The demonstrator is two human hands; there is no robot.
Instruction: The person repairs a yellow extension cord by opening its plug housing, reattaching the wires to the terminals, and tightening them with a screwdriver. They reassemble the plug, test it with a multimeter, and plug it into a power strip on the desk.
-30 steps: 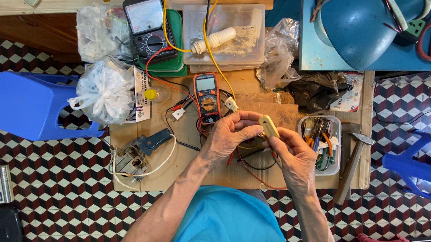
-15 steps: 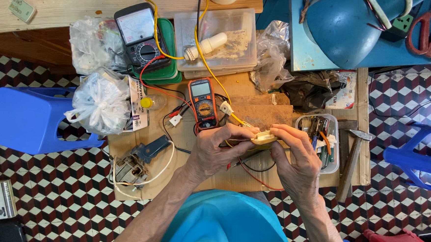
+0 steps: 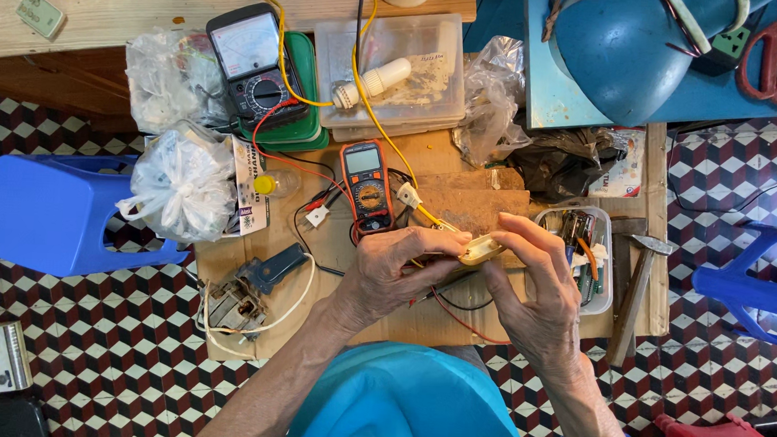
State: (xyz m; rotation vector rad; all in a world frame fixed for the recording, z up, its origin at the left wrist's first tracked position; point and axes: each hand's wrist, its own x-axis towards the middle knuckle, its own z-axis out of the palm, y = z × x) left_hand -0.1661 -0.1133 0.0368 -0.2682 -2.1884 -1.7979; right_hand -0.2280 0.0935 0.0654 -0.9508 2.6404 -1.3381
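Evidently, the small cream-coloured plastic part [image 3: 482, 248] was pinched between the left hand [image 3: 394, 272] and the right hand [image 3: 535, 293] above the wooden workbench [image 3: 460, 209], and was best kept steady, clear of the orange digital multimeter [image 3: 365, 184].

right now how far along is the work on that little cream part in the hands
Done: both meters are out, the orange multimeter beside the analog meter. In hand: the left hand and right hand pinch the cream part between their fingertips. Left: no probe touches it; the red lead lies on the bench.
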